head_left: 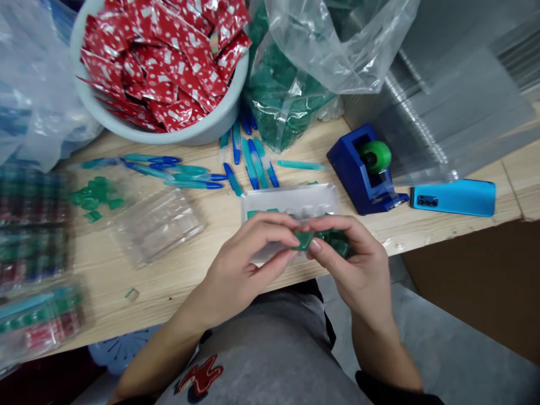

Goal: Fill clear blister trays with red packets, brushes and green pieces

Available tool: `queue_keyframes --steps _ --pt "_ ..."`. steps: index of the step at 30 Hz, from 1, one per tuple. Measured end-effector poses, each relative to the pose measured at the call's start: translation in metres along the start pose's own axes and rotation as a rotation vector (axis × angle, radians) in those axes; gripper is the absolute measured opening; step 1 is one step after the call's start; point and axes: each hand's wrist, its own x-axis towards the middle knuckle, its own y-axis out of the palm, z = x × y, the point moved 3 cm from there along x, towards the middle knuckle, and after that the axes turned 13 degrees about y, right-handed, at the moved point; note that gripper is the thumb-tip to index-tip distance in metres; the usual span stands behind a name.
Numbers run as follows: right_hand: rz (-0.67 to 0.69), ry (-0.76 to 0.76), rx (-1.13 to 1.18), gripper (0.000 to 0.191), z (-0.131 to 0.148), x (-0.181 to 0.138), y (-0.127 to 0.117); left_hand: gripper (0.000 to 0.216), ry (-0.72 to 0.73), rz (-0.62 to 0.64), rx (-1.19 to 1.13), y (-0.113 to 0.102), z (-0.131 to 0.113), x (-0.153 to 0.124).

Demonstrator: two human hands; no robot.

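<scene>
Head view looks down on both hands meeting just over the table's near edge. The left hand (244, 253) and right hand (350, 264) pinch one small green piece (304, 241) between thumb and forefinger tips, each from its own side, so the piece sits exactly between them with neither hand nearer. Its longer side seems to run left to right, across the gap between the fingertips. The right hand also cups more green pieces (337, 242) in its curled fingers; how many I cannot tell, since the fingers cover most of them. Directly behind the hands, touching distance away, lies a clear tray (291, 201) with a little green showing at its near rim; the hands hide its front part. A second clear tray (156, 225) lies well to the left, loose green pieces (96, 194) beyond it. The tape dispenser (365, 171) stands to the right, with a phone (453, 198) just past it.
</scene>
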Motion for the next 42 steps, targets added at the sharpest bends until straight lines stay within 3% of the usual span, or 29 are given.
queue_keyframes --steps 6,11,21,28,31,35,42 --pt "0.140 -0.030 -0.131 0.010 0.004 -0.003 -0.005 0.019 -0.059 0.137 0.049 -0.005 -0.005 -0.007" --pt "0.295 -0.101 -0.192 0.003 0.001 -0.009 -0.005 0.009 -0.150 0.259 -0.053 -0.007 -0.009 -0.016" --pt "0.153 -0.291 -0.317 0.014 0.004 -0.017 0.002 0.015 -0.371 0.073 -0.079 0.000 -0.006 -0.020" --pt "0.094 -0.285 -0.345 0.013 0.008 -0.014 -0.002 0.011 -0.333 0.008 -0.083 0.003 -0.009 -0.016" --pt "0.129 -0.282 -0.332 0.020 0.008 -0.012 -0.004 0.012 -0.245 0.025 -0.065 0.004 -0.011 -0.015" --pt "0.206 -0.291 -0.295 0.022 0.007 -0.010 -0.006 0.010 -0.192 -0.042 -0.056 0.005 -0.014 -0.015" --pt "0.288 -0.284 -0.358 0.009 0.003 -0.009 -0.009 0.007 -0.462 0.078 -0.211 0.010 -0.011 -0.013"
